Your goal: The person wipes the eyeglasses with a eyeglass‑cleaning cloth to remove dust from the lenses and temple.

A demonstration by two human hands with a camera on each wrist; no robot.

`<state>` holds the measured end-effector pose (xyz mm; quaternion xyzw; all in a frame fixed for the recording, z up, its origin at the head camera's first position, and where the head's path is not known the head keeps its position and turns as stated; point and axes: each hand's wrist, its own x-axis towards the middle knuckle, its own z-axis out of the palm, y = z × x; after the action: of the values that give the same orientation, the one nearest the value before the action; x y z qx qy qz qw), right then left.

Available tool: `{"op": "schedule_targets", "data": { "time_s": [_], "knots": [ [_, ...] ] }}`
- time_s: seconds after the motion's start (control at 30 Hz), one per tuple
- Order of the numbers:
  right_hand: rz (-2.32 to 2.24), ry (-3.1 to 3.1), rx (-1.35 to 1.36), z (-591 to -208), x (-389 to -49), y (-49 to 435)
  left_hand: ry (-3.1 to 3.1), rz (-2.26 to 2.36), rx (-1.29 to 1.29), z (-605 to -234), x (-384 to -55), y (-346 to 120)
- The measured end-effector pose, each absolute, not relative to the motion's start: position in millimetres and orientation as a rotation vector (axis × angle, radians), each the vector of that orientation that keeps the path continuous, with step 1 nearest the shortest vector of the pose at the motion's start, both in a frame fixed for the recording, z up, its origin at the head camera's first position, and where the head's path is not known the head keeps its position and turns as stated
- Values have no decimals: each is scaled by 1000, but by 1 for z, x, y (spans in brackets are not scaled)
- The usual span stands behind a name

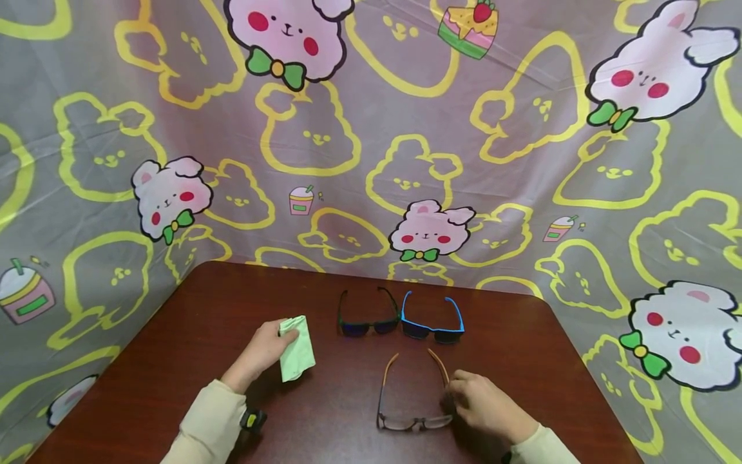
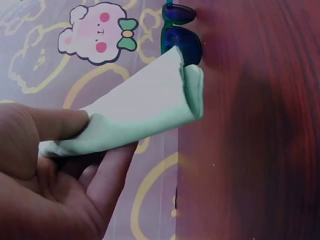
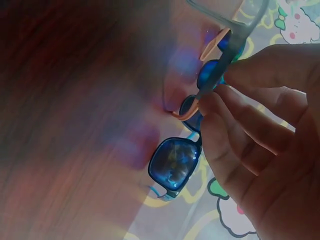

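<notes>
A folded pale green cloth [image 1: 297, 348] is pinched in my left hand [image 1: 270, 347] above the left part of the table. In the left wrist view the thumb lies on top of the cloth [image 2: 145, 102] and the fingers are beneath. My right hand [image 1: 487, 403] pinches the right temple of a pair of eyeglasses [image 1: 417, 423] with clear lenses and orange-tipped temples. Their frame front faces the near side. In the right wrist view the temple [image 3: 227, 57] runs between thumb and fingertips. I cannot tell whether the eyeglasses touch the table.
Dark sunglasses [image 1: 368, 327] lie open toward the back of the brown table [image 1: 232, 303]. Blue-framed sunglasses [image 1: 432, 330] sit right beside them, also open. A patterned curtain [image 1: 324, 193] with cartoon faces encloses the back and both sides.
</notes>
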<state>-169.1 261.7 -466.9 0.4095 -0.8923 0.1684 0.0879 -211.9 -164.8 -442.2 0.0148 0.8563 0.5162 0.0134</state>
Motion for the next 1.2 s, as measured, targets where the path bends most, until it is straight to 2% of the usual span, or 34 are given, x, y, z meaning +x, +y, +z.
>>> {"op": "schedule_targets", "data": {
  "time_s": [0.73, 1.2],
  "knots": [
    [442, -2446, 1435, -482, -165, 260, 2690, 1635, -4, -439, -214, -163],
    [494, -2265, 1565, -477, -167, 255, 2669, 1686, 30, -438, -214, -161]
  ]
}}
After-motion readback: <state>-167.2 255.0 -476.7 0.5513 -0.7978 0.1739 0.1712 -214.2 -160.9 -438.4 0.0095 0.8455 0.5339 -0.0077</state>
